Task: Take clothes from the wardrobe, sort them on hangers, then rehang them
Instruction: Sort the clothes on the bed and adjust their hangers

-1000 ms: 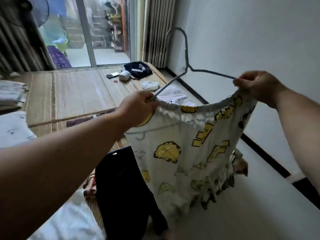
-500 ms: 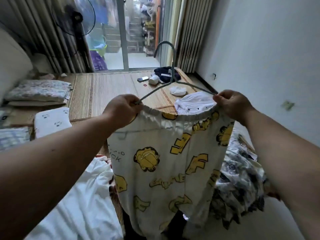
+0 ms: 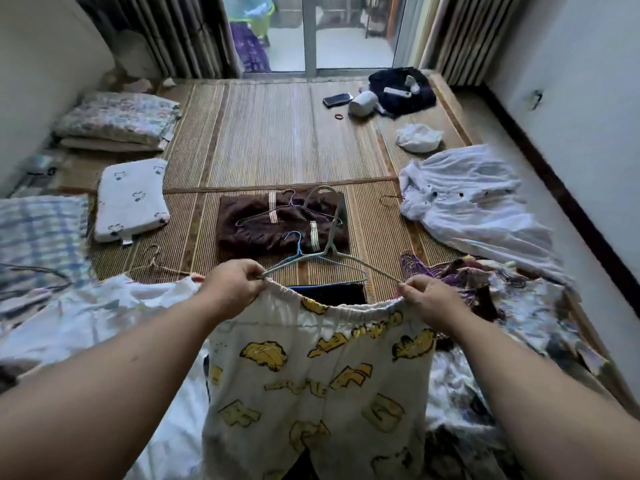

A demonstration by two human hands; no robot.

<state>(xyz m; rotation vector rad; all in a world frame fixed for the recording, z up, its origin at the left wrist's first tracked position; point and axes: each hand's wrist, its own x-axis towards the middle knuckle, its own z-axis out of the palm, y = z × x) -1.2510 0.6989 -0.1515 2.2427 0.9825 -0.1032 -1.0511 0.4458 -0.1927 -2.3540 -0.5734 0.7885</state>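
Observation:
White shorts with yellow cartoon prints point(image 3: 318, 379) hang in front of me, their elastic waistband stretched over a grey wire hanger point(image 3: 330, 237). My left hand point(image 3: 233, 284) pinches the waistband and the hanger's left end. My right hand point(image 3: 427, 299) pinches the waistband and the hanger's right end. The hanger's hook points away from me, over a folded brown garment point(image 3: 252, 226) lying on the mat with a wire hanger point(image 3: 277, 211) on it. A blue hanger point(image 3: 301, 252) with a dark garment lies just beyond the waistband.
On the woven mat point(image 3: 277, 143) lie a white garment point(image 3: 474, 206) at right, patterned clothes point(image 3: 540, 306) near my right arm, pale fabric point(image 3: 104, 317) at left, pillows point(image 3: 130, 199), a phone point(image 3: 337, 99) and a dark bundle point(image 3: 401, 90). A wall runs along the right.
My view has tipped down from the window and wall toward the mat. Both hands have lowered the shorts and hanger, still gripping the two ends.

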